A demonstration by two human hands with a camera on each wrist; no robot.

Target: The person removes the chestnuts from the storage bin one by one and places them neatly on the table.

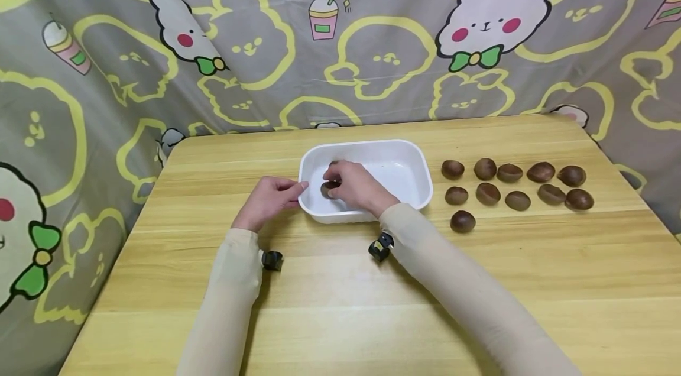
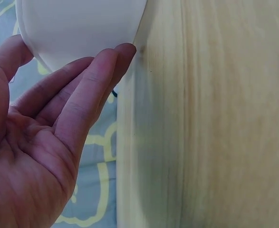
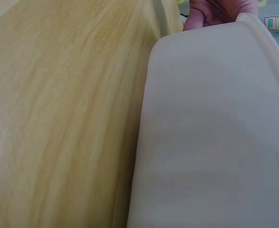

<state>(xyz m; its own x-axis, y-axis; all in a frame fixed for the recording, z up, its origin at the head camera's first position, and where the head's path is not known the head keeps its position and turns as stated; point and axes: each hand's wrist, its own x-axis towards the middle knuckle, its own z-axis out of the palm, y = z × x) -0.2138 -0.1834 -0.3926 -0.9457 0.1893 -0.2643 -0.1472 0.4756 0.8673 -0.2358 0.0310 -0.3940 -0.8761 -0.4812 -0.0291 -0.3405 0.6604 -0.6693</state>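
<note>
Head view showed no readable writing or brand on anything; we noted only cartoon rabbits and drink cups printed on the curtain [image 1: 340,39]. Our right hand [image 1: 353,187] reached into the white tray [image 1: 409,154] and pinched a chestnut [image 1: 327,188], brown, glossy and rounded, low over the tray's left end. Our left hand [image 1: 268,201] lay relaxed, straight fingertips [image 2: 122,54] touching the tray's left outer wall. Eleven more chestnuts [image 1: 513,187] sat in loose rows on the wooden table [image 1: 340,305], right of the tray.
</note>
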